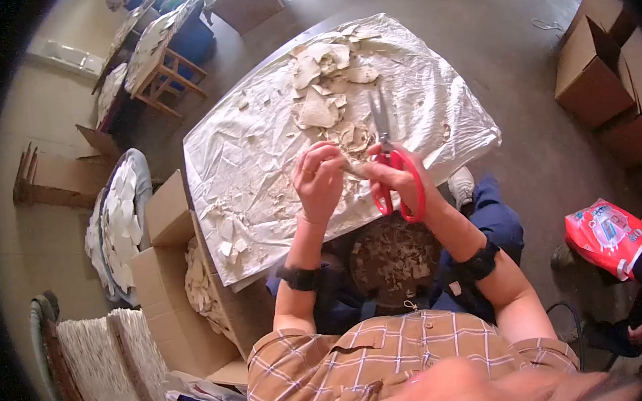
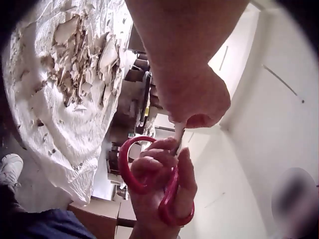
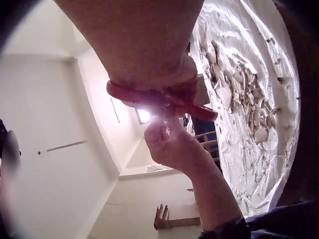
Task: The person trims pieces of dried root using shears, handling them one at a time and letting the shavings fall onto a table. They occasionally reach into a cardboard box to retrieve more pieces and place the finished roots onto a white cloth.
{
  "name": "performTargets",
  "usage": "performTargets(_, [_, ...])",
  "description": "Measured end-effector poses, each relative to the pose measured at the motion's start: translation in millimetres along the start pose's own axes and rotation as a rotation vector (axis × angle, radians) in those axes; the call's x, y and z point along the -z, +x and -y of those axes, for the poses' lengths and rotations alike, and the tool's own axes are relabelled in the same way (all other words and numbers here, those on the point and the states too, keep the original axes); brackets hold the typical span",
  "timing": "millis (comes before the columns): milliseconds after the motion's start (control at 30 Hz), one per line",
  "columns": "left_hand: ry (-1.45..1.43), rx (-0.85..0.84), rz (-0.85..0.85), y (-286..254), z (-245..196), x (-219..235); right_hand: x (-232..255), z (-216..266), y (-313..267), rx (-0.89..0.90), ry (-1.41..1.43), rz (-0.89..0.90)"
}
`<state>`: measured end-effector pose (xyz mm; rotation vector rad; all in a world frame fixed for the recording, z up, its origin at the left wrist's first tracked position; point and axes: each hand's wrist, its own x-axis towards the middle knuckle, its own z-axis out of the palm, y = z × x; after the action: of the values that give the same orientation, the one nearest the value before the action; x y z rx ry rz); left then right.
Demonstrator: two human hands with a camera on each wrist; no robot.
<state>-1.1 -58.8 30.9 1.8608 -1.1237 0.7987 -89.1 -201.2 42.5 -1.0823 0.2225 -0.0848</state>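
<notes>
My right hand (image 1: 404, 179) holds red-handled scissors (image 1: 383, 126), the handle loops around the fingers and the metal blades pointing away over the table. My left hand (image 1: 318, 184) is raised beside it, fingers bent, pinching a small pale piece (image 2: 179, 130). The fingertips of both hands come close together at this piece. Beyond the hands, a heap of flat pale flakes (image 1: 317, 112) lies on the white sheet (image 1: 257, 160) that covers the table. In the right wrist view, the right hand hides most of the scissors.
Below the hands, between the knees, stands a dark round container (image 1: 358, 267) with scraps in it. An open cardboard box (image 1: 165, 307) holding more flakes is at the left. A round tray of white flakes (image 1: 121, 224) stands beyond it. Cardboard boxes (image 1: 587, 81) are stacked at the right.
</notes>
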Motion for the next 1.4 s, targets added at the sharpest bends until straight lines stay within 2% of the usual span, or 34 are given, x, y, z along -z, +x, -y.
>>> performTargets(67, [-0.018, -0.023, 0.002, -5.1, 1.0, -6.0, -4.9, -3.2, -0.2, 0.075, -0.075, 0.094])
performTargets(133, [0.013, 0.183, -0.084, -2.9, -4.9, -10.8, -6.9, -9.2, 4.8, 0.116, -0.109, 0.074])
performTargets(167, [0.025, 0.188, -0.093, -5.4, -4.5, -10.7, -6.1, -10.3, 6.9, 0.094, -0.112, 0.033])
performTargets(267, [-0.604, 0.813, -0.141, -16.6, -0.2, -12.8, -6.2, -13.2, 13.2, 0.131, -0.151, -0.053])
performTargets(300, [-0.795, 0.905, -0.201, -18.0, -1.0, -15.1, -5.0, -13.9, 15.1, 0.146, -0.172, -0.059])
performTargets(333, [-0.797, 0.908, -0.203, -19.7, 0.8, -13.6, -4.1, -15.4, 16.5, 0.158, -0.195, -0.064])
performTargets(400, [-1.046, 1.059, 0.037, -22.7, 4.3, -7.2, -4.1, -19.7, 17.3, 0.144, -0.217, -0.054])
performTargets(467, [-1.059, 1.079, 0.047, -22.6, 5.6, -2.3, -6.1, -23.7, 18.3, 0.037, -0.313, -0.021])
performTargets(533, [-1.050, 1.121, -0.064, -21.1, 9.2, 3.6, -8.6, -28.0, 19.5, 0.054, -0.415, -0.039])
performTargets(600, [-1.030, 1.149, -0.110, -20.6, 12.9, 9.8, -9.7, -27.7, 16.7, 0.301, -0.977, -0.080])
performTargets(667, [-1.055, 1.141, -0.107, -21.4, 15.9, 14.3, -11.7, -26.2, 11.4, 0.365, -1.051, -0.059])
performTargets(733, [-1.059, 1.151, -0.107, -22.0, 14.5, 14.9, -11.9, -28.1, 8.2, 0.459, -1.251, -0.025])
performTargets(1167, [-1.136, 1.114, -0.112, -25.1, 16.2, 15.2, -13.8, -22.5, 4.3, 0.420, -1.333, 0.049])
performTargets(1300, [-1.144, 1.049, -0.108, -25.0, 15.4, 15.7, -14.1, -22.1, 3.6, 0.501, -1.296, 0.019])
performTargets(1400, [-1.125, 1.089, -0.122, -22.5, 13.0, 15.1, -12.3, -22.3, 3.4, 0.516, -1.293, 0.034])
